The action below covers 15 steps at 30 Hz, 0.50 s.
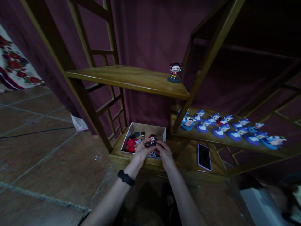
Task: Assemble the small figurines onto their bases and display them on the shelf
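Between my two hands is a small black-haired figurine [153,138] with red details, held upright on its dark base. My left hand [142,151] grips it from the left, fingers closed at the base. From the right, my right hand [164,151] pinches the same base with its fingertips. Both hands are over the front of an open cardboard box [124,146]. Inside the box lie red round pieces [130,145], a dark disc and other small black parts, partly hidden by my hands. A similar finished-looking figurine [175,71] stands on the shelf above.
The wooden shelf board [122,77] juts out above the box. Several blue-and-purple figurines [220,130] stand in rows on a shelf to the right. A phone [204,157] lies on the lower board. A slanting wooden post [209,59] divides the shelving.
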Each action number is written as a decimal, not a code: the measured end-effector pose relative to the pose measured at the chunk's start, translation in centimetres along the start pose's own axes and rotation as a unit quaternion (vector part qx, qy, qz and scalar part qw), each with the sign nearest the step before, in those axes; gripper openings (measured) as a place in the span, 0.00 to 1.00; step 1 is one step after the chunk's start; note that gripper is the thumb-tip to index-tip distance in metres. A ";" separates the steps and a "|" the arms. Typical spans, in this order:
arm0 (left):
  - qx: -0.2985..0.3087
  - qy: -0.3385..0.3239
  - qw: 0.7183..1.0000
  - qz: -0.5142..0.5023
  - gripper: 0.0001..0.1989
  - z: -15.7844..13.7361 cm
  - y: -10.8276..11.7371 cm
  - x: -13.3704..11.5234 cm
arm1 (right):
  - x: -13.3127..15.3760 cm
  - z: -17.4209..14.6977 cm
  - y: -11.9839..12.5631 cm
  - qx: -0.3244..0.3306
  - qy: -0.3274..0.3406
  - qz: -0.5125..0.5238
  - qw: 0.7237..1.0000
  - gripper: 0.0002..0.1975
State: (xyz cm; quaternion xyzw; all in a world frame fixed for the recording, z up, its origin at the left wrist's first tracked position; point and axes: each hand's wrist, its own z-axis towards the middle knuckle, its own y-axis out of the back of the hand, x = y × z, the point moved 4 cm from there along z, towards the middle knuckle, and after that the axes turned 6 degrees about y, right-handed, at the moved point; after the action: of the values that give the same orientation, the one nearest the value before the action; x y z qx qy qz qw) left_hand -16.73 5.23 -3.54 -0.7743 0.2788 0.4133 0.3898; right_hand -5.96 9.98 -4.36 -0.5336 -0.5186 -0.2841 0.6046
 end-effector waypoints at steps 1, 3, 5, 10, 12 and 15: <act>0.000 -0.001 1.000 0.003 0.26 0.0 0.0 0.0 | -0.1 0.0 0.0 -0.002 -0.001 0.001 1.000 0.15; 0.004 -0.002 1.000 0.001 0.26 -0.2 0.2 0.0 | -0.2 0.0 -0.1 -0.003 -0.008 0.007 1.000 0.15; 0.013 0.001 1.000 -0.001 0.25 -0.3 0.3 -0.1 | -0.2 0.0 -0.3 -0.003 -0.017 0.014 1.000 0.15; 0.014 0.010 0.999 -0.032 0.20 -0.7 0.7 -0.2 | -0.5 0.1 -0.6 -0.011 -0.010 0.019 1.000 0.15; 0.004 0.017 0.999 -0.048 0.18 -0.8 0.9 -0.3 | -0.8 0.2 -0.6 -0.008 -0.007 0.021 1.000 0.15; -0.009 0.018 0.998 -0.053 0.17 -1.1 1.3 -0.5 | -1.2 0.3 -0.7 -0.010 -0.006 0.021 1.000 0.15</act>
State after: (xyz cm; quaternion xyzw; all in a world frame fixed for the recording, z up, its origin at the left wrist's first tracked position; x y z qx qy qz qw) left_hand -17.46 3.68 -3.25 -0.7989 0.2406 0.3805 0.3990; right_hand -7.05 9.78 -5.31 -0.5525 -0.5081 -0.2733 0.6016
